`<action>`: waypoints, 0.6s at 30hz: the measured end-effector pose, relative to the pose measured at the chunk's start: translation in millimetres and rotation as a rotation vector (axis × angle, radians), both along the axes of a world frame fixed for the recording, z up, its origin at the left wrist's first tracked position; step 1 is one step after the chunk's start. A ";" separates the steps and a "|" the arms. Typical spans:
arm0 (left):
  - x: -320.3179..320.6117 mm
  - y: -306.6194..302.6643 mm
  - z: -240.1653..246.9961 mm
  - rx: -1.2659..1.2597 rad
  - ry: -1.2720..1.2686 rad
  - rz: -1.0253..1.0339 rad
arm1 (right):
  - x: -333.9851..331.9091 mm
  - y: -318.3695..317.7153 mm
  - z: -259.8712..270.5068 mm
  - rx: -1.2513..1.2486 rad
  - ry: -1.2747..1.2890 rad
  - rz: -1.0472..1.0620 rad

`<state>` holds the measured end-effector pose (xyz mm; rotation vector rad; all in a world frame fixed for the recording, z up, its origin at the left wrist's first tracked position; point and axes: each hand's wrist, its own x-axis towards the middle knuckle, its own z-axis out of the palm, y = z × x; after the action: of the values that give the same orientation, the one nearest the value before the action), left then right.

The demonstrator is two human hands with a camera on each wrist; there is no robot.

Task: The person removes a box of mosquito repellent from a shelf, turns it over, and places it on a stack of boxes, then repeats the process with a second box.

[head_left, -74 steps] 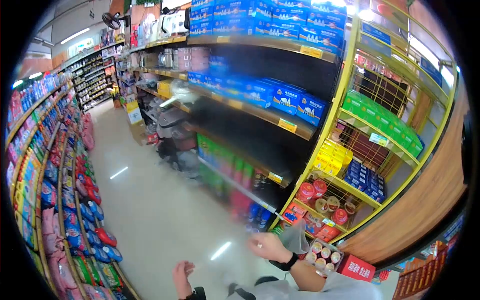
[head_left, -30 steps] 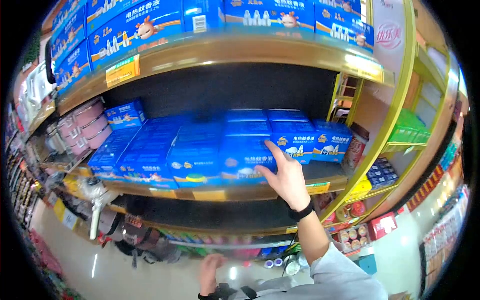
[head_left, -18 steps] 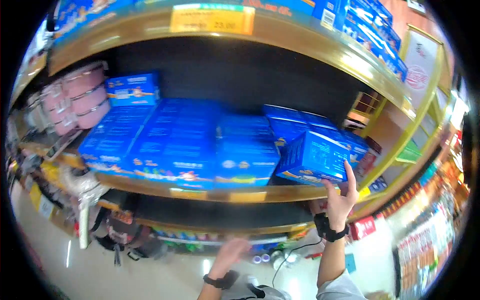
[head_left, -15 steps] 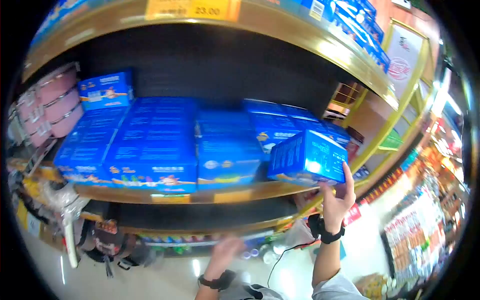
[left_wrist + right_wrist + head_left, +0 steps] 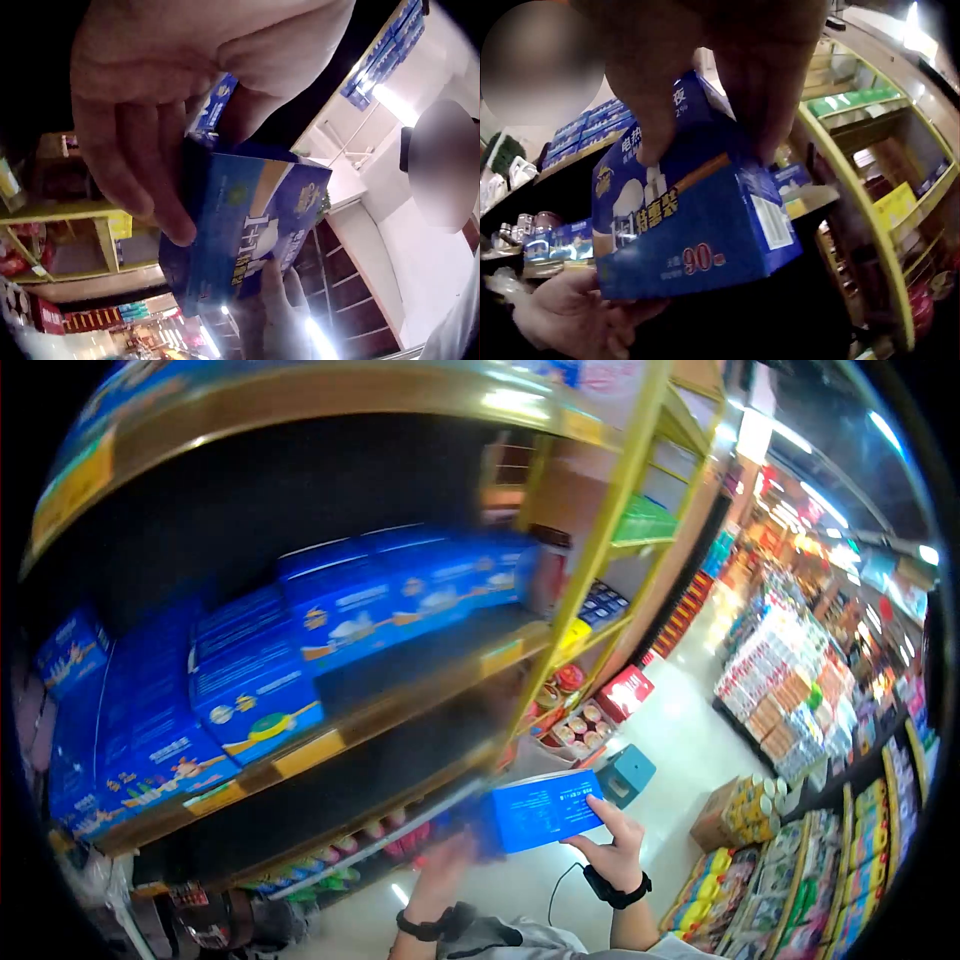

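In the head view, a blue box of mosquito repellent liquid [image 5: 545, 812] is held off the shelf, low in front of the body. My right hand [image 5: 615, 845] pinches its right end between thumb and fingers. At its other end is my left hand [image 5: 445, 870], blurred. The left wrist view shows the left hand [image 5: 142, 97] with fingers along one side of the box [image 5: 247, 217] and thumb by another. From the right wrist, the box [image 5: 682, 232] shows a printed front and a barcode end, the left hand [image 5: 574, 307] at its lower corner.
Similar blue boxes [image 5: 345, 615] line the shelf [image 5: 400, 670] at left, with a gap in the front row. A yellow rack [image 5: 590, 560] stands beyond. On the floor are a teal stool [image 5: 628, 775], a red carton [image 5: 625, 692] and stacked goods [image 5: 790, 690].
My right hand has taken the box from the shelf's front row and brought it down and nearer. My left hand has come up to its left end. The view has swung right.
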<state>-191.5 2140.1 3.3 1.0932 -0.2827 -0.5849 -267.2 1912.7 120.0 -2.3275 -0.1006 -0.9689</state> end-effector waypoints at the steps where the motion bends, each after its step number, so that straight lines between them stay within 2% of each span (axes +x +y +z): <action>1: -4.4 -10.9 13.1 -0.043 0.024 -0.049 | -7.7 -11.2 -1.8 -0.008 0.004 -0.003; 6: -30.9 -84.8 26.0 -0.013 0.103 -0.159 | -56.4 -75.5 -3.2 -0.053 0.041 -0.080; 13: -88.7 -194.1 34.5 0.216 0.106 -0.247 | -139.3 -172.2 -30.7 0.142 0.091 -0.197; 18: -124.8 -276.3 19.0 0.142 0.188 -0.327 | -188.7 -243.3 -39.6 0.119 0.003 -0.270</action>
<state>-316.3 1863.8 22.3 1.1272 -0.2604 -1.0064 -455.9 1669.4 80.4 -2.2696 0.2725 -1.0697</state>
